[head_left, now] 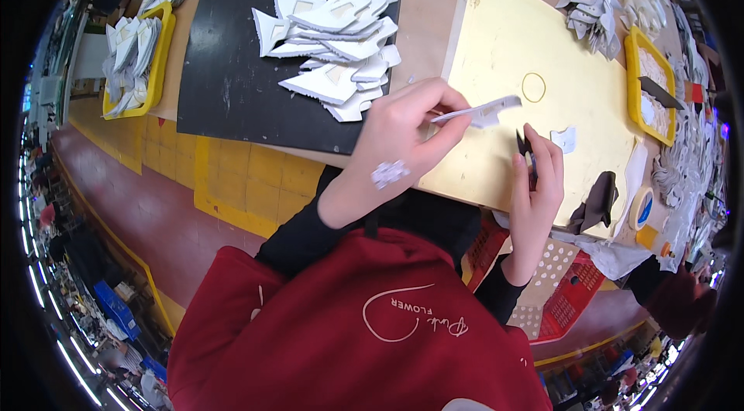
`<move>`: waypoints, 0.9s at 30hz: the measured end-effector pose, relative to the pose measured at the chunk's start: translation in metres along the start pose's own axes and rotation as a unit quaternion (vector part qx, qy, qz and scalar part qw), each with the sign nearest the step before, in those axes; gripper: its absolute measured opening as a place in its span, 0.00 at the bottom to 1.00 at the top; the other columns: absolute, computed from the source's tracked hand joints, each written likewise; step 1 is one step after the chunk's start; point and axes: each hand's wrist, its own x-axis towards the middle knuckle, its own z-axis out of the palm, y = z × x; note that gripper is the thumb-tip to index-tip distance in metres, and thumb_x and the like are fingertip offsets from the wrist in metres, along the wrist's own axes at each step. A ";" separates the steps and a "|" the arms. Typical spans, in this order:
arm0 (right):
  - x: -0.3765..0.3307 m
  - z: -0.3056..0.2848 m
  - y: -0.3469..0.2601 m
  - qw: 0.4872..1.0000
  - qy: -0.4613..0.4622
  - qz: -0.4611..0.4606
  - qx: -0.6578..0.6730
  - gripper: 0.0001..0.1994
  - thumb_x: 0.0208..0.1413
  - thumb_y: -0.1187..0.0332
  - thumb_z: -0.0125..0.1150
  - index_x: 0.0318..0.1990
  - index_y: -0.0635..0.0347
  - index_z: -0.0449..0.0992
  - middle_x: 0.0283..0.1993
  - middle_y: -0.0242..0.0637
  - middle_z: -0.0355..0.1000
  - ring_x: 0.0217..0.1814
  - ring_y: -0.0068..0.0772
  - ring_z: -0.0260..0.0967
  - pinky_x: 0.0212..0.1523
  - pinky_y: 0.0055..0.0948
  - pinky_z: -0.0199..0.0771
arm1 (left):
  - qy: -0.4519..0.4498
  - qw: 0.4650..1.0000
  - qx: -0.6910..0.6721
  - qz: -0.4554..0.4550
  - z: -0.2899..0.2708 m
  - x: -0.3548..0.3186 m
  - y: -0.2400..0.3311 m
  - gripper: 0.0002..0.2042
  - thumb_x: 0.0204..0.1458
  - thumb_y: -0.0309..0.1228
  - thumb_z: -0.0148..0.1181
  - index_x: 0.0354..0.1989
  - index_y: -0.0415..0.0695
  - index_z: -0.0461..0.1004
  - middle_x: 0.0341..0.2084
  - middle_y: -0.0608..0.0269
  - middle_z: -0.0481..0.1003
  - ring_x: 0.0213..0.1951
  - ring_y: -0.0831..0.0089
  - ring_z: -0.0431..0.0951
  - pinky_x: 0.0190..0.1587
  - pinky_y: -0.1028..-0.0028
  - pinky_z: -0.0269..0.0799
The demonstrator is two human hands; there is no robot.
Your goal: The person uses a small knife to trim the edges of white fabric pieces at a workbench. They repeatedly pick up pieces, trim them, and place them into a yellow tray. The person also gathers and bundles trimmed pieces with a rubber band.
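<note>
Two bare hands at work above a brown table point(428, 0), as seen from where I stand.

Left hand point(403, 132): thumb and fingers pinched on the near end of a white piece point(487, 113). Piece is lifted off the surface, tilted nearly edge-on, far end pointing right; a cut-out shows in it.

Right hand point(540, 170): fingers and thumb grasping a small dark-bladed tool point(521, 144), tip upward, near the held piece but apart from it. Whether its blades are parted, I cannot tell.

Surface below: yellow sheet point(496, 39). On it, a thin ring point(545, 88) lies flat beyond the right hand; a pale scrap point(564, 139) lies just right of that hand; a dark grey piece point(600, 203) sits near the sheet's right side.

Left of the sheet: black mat point(225, 62) bearing a heap of white pieces point(333, 39), overlapping, several with cut-outs. Further left, a yellow tray point(163, 62) filled with similar pieces. At right, a second yellow tray point(637, 46), pale contents, dark flat bar point(661, 93) across it.
</note>
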 end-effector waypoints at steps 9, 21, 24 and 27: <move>0.012 0.009 0.009 0.994 0.079 -0.077 0.005 0.15 0.59 0.77 0.56 0.53 0.62 0.76 0.57 0.44 0.68 0.54 0.38 0.67 0.56 0.34 0.67 | 0.156 0.927 0.340 0.008 -0.131 0.019 0.008 0.21 0.53 0.33 0.67 0.53 0.38 0.74 0.45 0.55 0.77 0.47 0.68 0.76 0.49 0.73 0.70; 0.057 0.124 -0.082 0.973 -0.038 -0.176 0.146 0.32 0.59 0.68 0.60 0.68 0.69 0.55 0.63 0.59 0.62 0.65 0.58 0.61 0.64 0.45 0.61 | 0.079 0.941 0.325 -0.051 -0.124 0.025 -0.024 0.22 0.60 0.37 0.58 0.60 0.42 0.69 0.65 0.46 0.59 0.66 0.52 0.60 0.66 0.63 0.56; 0.083 0.138 -0.091 0.970 -0.031 -0.168 0.175 0.33 0.60 0.66 0.59 0.68 0.71 0.54 0.64 0.60 0.61 0.66 0.59 0.58 0.64 0.45 0.60 | 0.064 0.955 0.285 -0.045 -0.101 0.007 -0.024 0.23 0.61 0.37 0.57 0.63 0.42 0.67 0.67 0.46 0.56 0.70 0.51 0.53 0.69 0.61 0.49; 0.097 0.144 -0.097 0.973 -0.052 -0.169 0.145 0.30 0.58 0.67 0.60 0.66 0.67 0.60 0.59 0.59 0.67 0.62 0.58 0.63 0.63 0.43 0.62 | 0.068 0.957 0.279 -0.049 -0.090 -0.013 -0.019 0.24 0.63 0.36 0.54 0.67 0.44 0.64 0.71 0.46 0.51 0.73 0.45 0.42 0.71 0.55 0.42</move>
